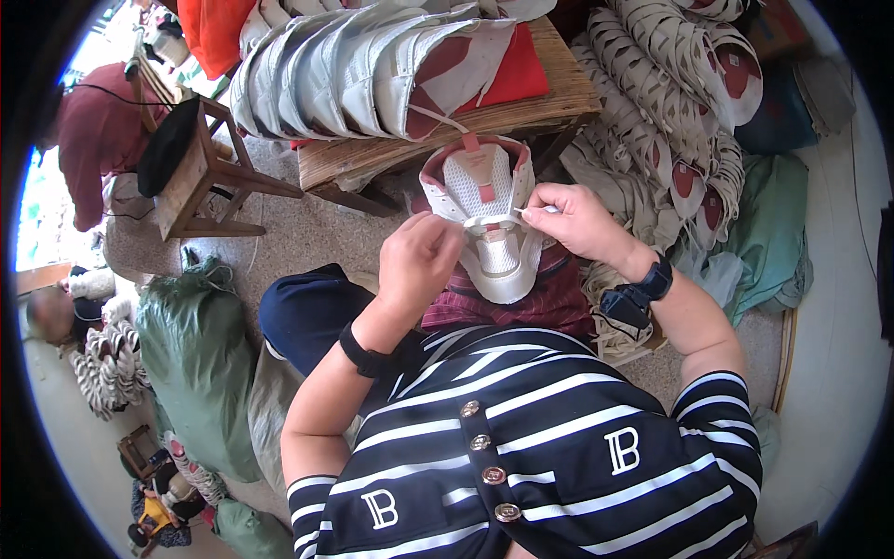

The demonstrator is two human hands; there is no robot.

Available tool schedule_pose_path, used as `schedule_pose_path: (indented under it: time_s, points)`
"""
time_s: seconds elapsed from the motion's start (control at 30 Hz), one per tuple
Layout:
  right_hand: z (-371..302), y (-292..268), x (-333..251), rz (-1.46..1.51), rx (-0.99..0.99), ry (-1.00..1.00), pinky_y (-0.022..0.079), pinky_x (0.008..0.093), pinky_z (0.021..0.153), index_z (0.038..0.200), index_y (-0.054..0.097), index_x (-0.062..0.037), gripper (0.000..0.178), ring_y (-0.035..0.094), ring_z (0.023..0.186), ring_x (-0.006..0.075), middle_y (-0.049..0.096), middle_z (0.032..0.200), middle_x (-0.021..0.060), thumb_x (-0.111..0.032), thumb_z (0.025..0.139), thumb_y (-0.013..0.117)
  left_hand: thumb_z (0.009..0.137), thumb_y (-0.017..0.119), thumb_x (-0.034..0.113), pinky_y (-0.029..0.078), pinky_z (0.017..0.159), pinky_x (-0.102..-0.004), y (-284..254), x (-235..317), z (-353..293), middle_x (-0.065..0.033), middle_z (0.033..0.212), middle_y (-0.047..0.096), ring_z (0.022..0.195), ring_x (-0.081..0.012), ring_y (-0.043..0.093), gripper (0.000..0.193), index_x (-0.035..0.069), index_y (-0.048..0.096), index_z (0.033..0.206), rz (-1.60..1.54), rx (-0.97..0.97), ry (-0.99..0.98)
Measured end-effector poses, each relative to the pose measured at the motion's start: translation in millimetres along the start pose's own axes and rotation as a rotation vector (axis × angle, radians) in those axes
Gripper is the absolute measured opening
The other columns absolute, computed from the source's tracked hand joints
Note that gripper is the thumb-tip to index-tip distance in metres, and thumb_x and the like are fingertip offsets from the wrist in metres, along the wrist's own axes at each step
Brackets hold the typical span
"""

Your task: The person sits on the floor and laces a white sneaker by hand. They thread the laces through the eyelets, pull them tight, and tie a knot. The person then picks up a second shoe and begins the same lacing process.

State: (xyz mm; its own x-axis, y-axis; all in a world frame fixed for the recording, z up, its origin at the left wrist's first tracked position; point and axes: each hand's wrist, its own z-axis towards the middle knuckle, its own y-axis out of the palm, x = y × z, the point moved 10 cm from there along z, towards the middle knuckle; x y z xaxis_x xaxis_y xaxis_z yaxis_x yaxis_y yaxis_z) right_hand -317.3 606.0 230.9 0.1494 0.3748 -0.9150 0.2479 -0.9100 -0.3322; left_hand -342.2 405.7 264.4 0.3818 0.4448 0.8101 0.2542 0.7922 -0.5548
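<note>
A white sneaker upper point(503, 265) with a mesh tongue and dark pink lining rests across my lap, its toe toward me. A white shoelace point(492, 222) crosses the tongue between my two hands. My left hand point(424, 253) is closed in a pinch at the upper's left edge; its fingertips are turned away, though the lace leads into them. At the right edge my right hand point(570, 216) pinches the lace's other end between thumb and forefinger. A reddish striped cloth point(559, 296) lies under the upper.
A wooden bench point(372, 160) ahead carries a row of nested white uppers point(326, 79) on red cloth. More uppers point(666, 102) are heaped at the right, above a bundle of laces point(615, 337). Left are a wooden stool point(191, 182) and a green sack point(196, 363).
</note>
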Motion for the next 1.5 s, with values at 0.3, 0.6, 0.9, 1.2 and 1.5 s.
schedule_pose_path:
  time_s: [0.3,0.6,0.9,1.2,1.5]
  points:
    - [2.6,11.1,-77.0,-0.731,0.127,-0.405,0.048,0.0419,0.058,0.081,0.059,-0.0036,0.013,0.063,0.070,0.0365,0.063,0.076,0.0149,-0.015,0.084,0.064,0.080,0.069,0.008,0.047,0.057,-0.0430,2.0,47.9,7.1,-0.0125,0.070,0.054,0.066,-0.0347,0.058,0.019,0.005,0.053,0.070,0.305,0.058,0.403]
    - [-2.9,21.1,-92.6,-1.043,-0.023,-0.562,0.046,0.0414,0.078,0.082,0.061,-0.0078,0.013,0.061,0.083,0.0280,0.061,0.081,0.0088,-0.019,0.082,0.069,0.098,0.060,0.021,0.038,0.056,-0.0217,38.1,-48.3,-10.7,0.0024,0.070,0.062,0.063,-0.0040,0.050,0.027,0.001,0.069,0.082,-0.577,-0.225,-0.559]
    - [-3.9,18.0,-132.1,-1.017,-0.055,-0.714,0.050,0.0415,0.082,0.099,0.058,-0.0060,0.030,0.062,0.092,0.0301,0.058,0.101,0.0114,-0.010,0.074,0.075,0.079,0.071,0.009,0.051,0.081,-0.0468,-12.3,53.8,26.1,-0.0117,0.099,0.061,0.093,-0.0372,0.060,0.017,0.005,0.065,0.094,0.332,-0.101,0.213]
    - [14.4,18.3,-108.5,-0.915,-0.282,-0.666,0.054,0.0452,0.073,0.094,0.056,-0.0067,0.033,0.064,0.092,0.0351,0.057,0.101,0.0115,-0.012,0.071,0.079,0.069,0.077,0.006,0.048,0.084,-0.0431,-0.9,37.1,37.6,-0.0091,0.094,0.059,0.095,-0.0337,0.055,0.031,0.008,0.057,0.093,0.298,-0.387,0.352]
    - [26.2,7.5,-70.7,-0.762,-0.104,-0.376,0.051,0.0427,0.073,0.084,0.067,-0.0017,0.025,0.064,0.086,0.0353,0.062,0.094,0.0145,-0.026,0.084,0.070,0.079,0.074,0.014,0.047,0.078,-0.0371,4.6,25.3,40.0,-0.0097,0.091,0.058,0.090,-0.0294,0.055,0.010,0.004,0.072,0.078,0.279,-0.251,0.278]
